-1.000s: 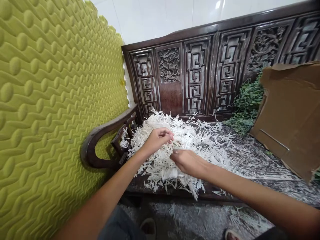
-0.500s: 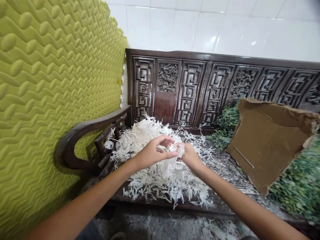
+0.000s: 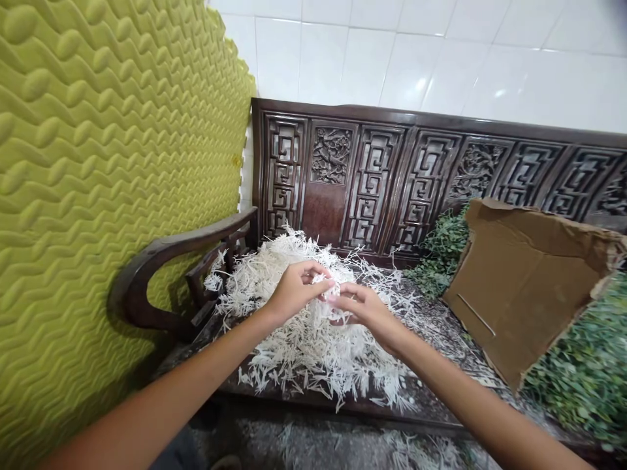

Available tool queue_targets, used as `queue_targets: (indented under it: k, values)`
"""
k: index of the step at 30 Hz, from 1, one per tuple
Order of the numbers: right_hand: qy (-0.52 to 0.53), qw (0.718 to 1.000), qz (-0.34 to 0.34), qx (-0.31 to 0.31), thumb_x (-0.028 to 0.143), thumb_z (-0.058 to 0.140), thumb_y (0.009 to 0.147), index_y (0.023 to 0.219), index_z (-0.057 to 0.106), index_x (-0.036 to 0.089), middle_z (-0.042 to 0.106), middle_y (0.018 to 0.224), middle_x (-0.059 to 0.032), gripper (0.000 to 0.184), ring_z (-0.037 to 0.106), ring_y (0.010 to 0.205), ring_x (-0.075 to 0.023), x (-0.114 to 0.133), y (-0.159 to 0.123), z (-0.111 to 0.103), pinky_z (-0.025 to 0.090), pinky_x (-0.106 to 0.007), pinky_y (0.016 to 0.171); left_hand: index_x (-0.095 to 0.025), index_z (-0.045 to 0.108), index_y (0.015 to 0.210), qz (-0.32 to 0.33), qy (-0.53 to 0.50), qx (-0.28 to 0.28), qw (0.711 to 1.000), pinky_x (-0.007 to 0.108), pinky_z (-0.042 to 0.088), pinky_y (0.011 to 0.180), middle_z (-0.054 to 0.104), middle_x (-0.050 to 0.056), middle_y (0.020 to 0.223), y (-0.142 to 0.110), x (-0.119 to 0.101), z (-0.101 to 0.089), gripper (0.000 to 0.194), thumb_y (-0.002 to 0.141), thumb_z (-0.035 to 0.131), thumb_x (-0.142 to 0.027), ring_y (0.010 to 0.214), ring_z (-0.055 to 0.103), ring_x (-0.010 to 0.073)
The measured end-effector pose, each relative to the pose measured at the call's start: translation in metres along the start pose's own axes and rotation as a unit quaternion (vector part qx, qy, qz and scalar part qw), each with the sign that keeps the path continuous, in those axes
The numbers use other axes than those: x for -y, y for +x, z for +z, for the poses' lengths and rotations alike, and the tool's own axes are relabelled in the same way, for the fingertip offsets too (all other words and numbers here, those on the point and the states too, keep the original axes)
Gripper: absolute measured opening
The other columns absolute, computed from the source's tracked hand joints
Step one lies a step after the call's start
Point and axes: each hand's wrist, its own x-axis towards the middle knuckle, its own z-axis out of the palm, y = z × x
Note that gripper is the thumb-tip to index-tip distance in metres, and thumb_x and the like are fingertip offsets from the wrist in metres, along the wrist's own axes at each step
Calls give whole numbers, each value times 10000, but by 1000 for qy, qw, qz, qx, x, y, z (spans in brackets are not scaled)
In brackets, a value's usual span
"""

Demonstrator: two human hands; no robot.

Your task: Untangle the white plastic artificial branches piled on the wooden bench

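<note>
A heap of white artificial sprigs with needle-like tips lies on the seat of a dark carved wooden bench. Above the heap, my left hand pinches a small white sprig between thumb and fingers. My right hand meets it from the right, its thumb and fingertips closed on the same sprig. Fingers partly cover the sprig, so its full shape is hidden.
A torn cardboard piece leans at the right, with green artificial foliage around it. The bench's curved armrest and a yellow textured foam mat stand at the left. White scraps litter the floor.
My hands, apart over the heap earlier, have come together with a white sprig between them. The view has turned, showing more of the bench's right side.
</note>
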Motion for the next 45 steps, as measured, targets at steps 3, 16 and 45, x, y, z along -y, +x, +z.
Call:
queue_targets:
  k: [3,16,45]
  values:
    - [-27,999,-23,2,397,735,729,781,599,175,585,783,-5,265,603,663,-140,-4,1,-1,524,-329,663,-175,658,829,12,28,-26,999,312,458,699,633,50,833,2,2,4,189,738,695,-337,742,565,159]
    - [78,997,-17,-8,440,725,721,692,527,165,423,662,51,340,333,474,-45,-2,-1,-4,294,-198,423,-167,588,782,-101,-145,24,984,275,416,695,560,28,772,9,2,12,544,816,428,-686,748,526,158]
    - [-44,986,4,-160,241,550,669,611,516,176,387,550,47,94,360,419,-73,-16,16,-22,267,-192,366,-102,622,1036,-264,-305,80,912,352,444,1024,594,186,1223,8,-14,-5,527,899,416,-567,1182,548,263]
